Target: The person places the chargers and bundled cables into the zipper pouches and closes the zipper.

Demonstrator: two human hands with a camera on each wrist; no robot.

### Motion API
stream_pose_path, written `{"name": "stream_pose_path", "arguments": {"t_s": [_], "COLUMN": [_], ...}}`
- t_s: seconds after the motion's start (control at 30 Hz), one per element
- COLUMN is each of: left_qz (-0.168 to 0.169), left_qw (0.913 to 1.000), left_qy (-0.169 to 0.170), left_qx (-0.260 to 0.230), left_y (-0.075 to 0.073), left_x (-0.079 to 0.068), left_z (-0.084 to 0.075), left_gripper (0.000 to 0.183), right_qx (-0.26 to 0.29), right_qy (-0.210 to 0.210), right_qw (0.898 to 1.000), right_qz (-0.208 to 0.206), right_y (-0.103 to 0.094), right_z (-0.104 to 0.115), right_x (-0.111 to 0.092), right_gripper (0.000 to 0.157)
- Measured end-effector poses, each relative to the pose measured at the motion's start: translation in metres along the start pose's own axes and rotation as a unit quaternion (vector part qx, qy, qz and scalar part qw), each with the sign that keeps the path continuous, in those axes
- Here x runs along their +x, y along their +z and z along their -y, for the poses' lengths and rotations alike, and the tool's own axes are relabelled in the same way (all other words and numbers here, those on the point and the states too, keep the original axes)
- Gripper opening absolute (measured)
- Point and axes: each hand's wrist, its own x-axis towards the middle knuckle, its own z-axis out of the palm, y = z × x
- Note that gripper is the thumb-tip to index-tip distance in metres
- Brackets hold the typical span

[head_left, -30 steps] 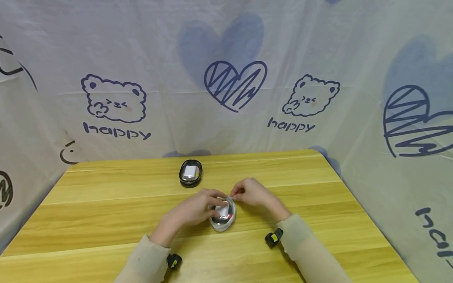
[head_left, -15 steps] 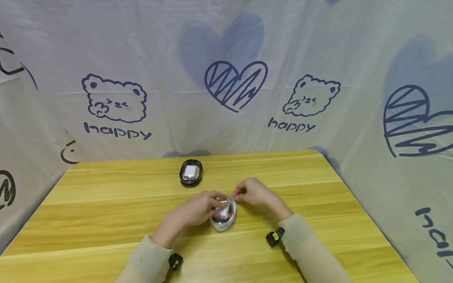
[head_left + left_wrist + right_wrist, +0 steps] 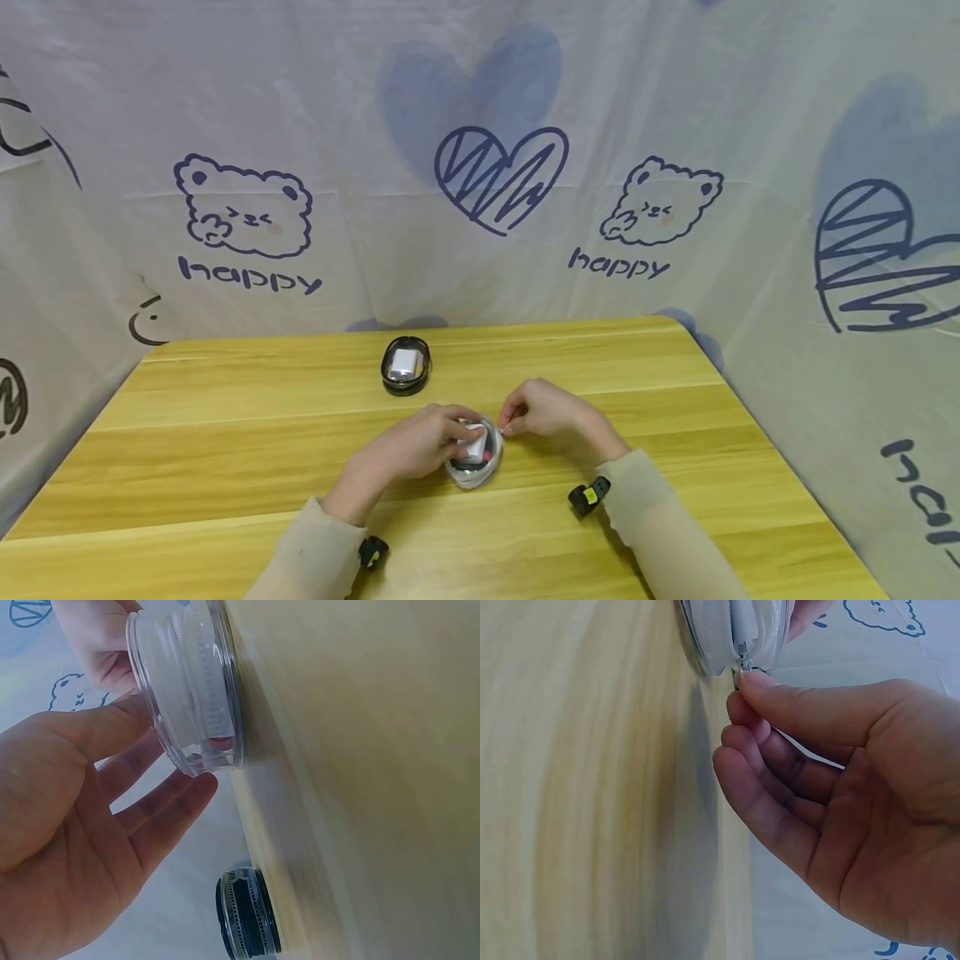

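A small oval clear zip case with white trim [image 3: 474, 478] lies on the table in front of me. Through its top I see a white block like a charger plug [image 3: 474, 451] and something pink-red. My left hand [image 3: 420, 440] holds the case from the left, thumb and fingers at its edge. In the right wrist view, the thumb and forefinger of my right hand [image 3: 855, 772] pinch the zipper pull [image 3: 745, 666] at the end of the case. Part of the case is hidden under the left fingers.
A second oval clear case with black trim [image 3: 406, 387] sits farther back, with a white block inside. The wooden table [image 3: 225, 467] ends at a printed cloth backdrop [image 3: 360, 208]. Each wrist carries a small black device.
My right hand has shifted slightly right and toward me along the rim of the case, with the zipper pull. The left hand and the black-trimmed case stay almost in place.
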Motion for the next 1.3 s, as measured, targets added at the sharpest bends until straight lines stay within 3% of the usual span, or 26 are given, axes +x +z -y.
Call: {"name": "stream_pose_path", "arguments": {"t_s": [0.27, 0.53, 0.77, 1.03, 1.3], "left_qz": [0.012, 0.014, 0.003, -0.002, -0.001], "left_qw": [0.9998, 0.9982, 0.9973, 0.9980, 0.9971], "left_qy": [-0.016, -0.043, -0.012, -0.025, -0.062], "left_qx": [-0.002, 0.040, 0.072, 0.058, 0.045], "left_y": [-0.002, -0.005, -0.005, -0.001, -0.001], "left_x": [-0.001, -0.004, -0.002, -0.001, 0.000], "left_z": [-0.002, -0.006, -0.009, -0.009, -0.011], "left_gripper": [0.035, 0.035, 0.038, 0.036, 0.035], "right_qx": [-0.005, 0.013, 0.019, -0.001, 0.001], "right_qy": [0.002, -0.008, -0.005, -0.017, -0.020], "right_qw": [1.000, 0.998, 0.998, 0.998, 0.999], "right_qz": [-0.020, -0.057, -0.066, -0.068, -0.047], "right_y": [0.004, 0.015, 0.017, 0.016, 0.010], "right_z": [-0.001, 0.001, 0.005, 0.001, -0.001], "right_x": [0.001, 0.005, 0.007, 0.008, 0.006], "right_gripper": [0.009, 0.008, 0.010, 0.009, 0.008]}}
